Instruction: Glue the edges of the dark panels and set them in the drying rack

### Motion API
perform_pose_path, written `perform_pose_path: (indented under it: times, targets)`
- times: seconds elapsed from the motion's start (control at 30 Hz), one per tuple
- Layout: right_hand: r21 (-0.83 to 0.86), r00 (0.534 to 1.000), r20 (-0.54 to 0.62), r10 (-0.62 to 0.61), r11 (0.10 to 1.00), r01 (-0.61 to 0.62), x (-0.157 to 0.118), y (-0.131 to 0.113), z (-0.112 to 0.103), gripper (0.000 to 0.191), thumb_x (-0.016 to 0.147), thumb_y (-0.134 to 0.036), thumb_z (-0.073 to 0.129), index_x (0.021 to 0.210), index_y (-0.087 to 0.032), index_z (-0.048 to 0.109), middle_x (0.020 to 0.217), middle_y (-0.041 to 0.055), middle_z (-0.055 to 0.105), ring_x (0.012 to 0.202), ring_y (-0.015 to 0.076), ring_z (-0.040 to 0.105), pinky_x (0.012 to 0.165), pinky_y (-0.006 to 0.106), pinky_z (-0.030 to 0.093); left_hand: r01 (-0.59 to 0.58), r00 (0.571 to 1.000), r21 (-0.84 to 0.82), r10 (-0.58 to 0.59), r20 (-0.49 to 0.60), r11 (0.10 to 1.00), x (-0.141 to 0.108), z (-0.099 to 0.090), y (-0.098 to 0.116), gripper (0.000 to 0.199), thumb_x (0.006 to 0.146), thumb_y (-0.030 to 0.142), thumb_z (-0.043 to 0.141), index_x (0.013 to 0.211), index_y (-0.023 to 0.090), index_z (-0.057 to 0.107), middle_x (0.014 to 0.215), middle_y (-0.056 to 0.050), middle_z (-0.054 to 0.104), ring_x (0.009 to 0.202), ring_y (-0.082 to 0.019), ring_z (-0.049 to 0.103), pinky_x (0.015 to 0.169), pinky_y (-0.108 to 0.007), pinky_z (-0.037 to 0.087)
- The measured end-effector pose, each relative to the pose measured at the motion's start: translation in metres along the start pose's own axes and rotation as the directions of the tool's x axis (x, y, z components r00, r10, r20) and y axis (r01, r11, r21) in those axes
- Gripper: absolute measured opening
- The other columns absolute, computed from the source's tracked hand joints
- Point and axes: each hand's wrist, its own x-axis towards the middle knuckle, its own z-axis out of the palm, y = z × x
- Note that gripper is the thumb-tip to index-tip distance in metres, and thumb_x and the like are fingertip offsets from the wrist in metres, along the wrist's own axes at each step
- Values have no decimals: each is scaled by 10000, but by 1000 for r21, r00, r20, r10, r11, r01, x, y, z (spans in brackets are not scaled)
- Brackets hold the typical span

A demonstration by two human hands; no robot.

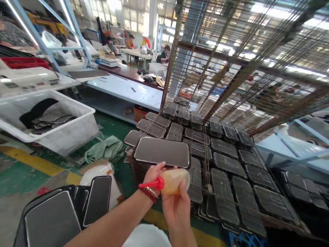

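Note:
A squeeze bottle [173, 181] of yellowish liquid, with a red nozzle pointing left, lies in my right hand [177, 206], whose fingers and thumb wrap round it. My left hand [153, 173] is just behind the bottle and partly hidden by it; its fingertips meet the near edge of a dark rectangular panel [161, 152] with a pale outline. That panel rests on a stack at the left end of a wire rack. What my left fingers hold at that edge is hard to see.
Many dark panels [224, 163] cover the rack, with raised wire shelves [239, 65] above. At left stand a white bin [64, 132] and more panels [52, 219]. A green cloth [105, 149] lies on the floor. A white round object [146, 236] is below my arms. People work far back.

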Motion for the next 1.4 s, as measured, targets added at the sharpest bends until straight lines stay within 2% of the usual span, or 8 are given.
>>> perform_pose_path:
  times: [0.1, 0.23, 0.43, 0.57, 0.73, 1.0, 1.17, 1.4]
  targets:
    - [4, 1000, -6, 18, 1000, -17, 6, -5, 3, 455, 748, -420, 800, 1134, -226, 659, 1092, 55, 697, 1057, 180, 637, 989, 342, 493, -102, 995, 112, 101, 17, 988, -4, -6, -12, 215, 776, 206, 701, 596, 160, 592, 593, -80, 661, 610, -241, 694, 604, -327, 564]
    - [-24, 998, 27, 51, 998, -50, 2, -33, -3, 487, 791, -426, 762, 1207, -210, 629, 1160, 74, 680, 1044, 181, 646, 931, 324, 524, -203, 954, 209, 145, 261, 957, -18, -25, -8, 128, 690, 88, 750, 668, 181, 666, 795, -99, 734, 815, -243, 716, 796, -331, 561]
    - [-185, 969, 86, 233, 959, -214, -6, -100, -18, 518, 788, -459, 748, 1212, -182, 643, 1055, 92, 714, 876, 216, 697, 814, 336, 570, 30, 995, 371, -61, 73, 928, -32, -67, 82, 246, 878, 199, 514, 725, 176, 705, 733, -103, 741, 760, -250, 722, 761, -350, 554]
    - [-334, 950, 79, 303, 906, -261, 0, -130, -25, 565, 787, -429, 750, 1260, -152, 612, 1087, 124, 699, 873, 242, 692, 819, 382, 569, 147, 940, 566, -292, 175, 811, -33, -43, 135, 347, 918, 377, 516, 952, 97, 719, 920, -194, 745, 757, -232, 714, 719, -322, 551]
    - [-427, 945, 92, 314, 870, -248, 3, -133, -20, 589, 796, -418, 741, 1288, -132, 588, 1078, 120, 692, 885, 235, 679, 849, 386, 557, 124, 892, 792, -417, 175, 598, -29, 9, 129, 266, 708, 91, 701, 967, 154, 706, 886, -150, 752, 697, -218, 706, 637, -304, 554]
    - [-476, 995, 100, -22, 877, 68, -3, -178, -10, 467, 801, -462, 733, 1187, -216, 640, 1264, 159, 622, 1037, 264, 661, 855, 352, 564, -9, 839, 804, -433, 329, 594, -22, -1, 129, 457, 602, 4, 697, 1040, 131, 676, 960, -110, 759, 857, -237, 727, 798, -344, 567]
    - [-550, 874, 249, -418, 682, 483, 2, -218, 4, 455, 797, -437, 747, 1180, -223, 631, 1079, 102, 705, 1025, 247, 667, 838, 320, 575, 3, 809, 848, -500, 309, 530, -37, -6, 138, 454, 613, 29, 697, 1050, 149, 680, 1026, -99, 753, 872, -231, 725, 784, -316, 571]
    - [-639, 820, 379, -429, 519, 567, -2, -220, 27, 552, 730, -388, 797, 1220, -223, 603, 1064, 134, 697, 977, 325, 674, 849, 489, 565, 36, 795, 871, -543, 273, 490, -50, -3, 131, 467, 614, 47, 695, 1073, 133, 685, 1002, -101, 757, 834, -225, 729, 760, -300, 576]
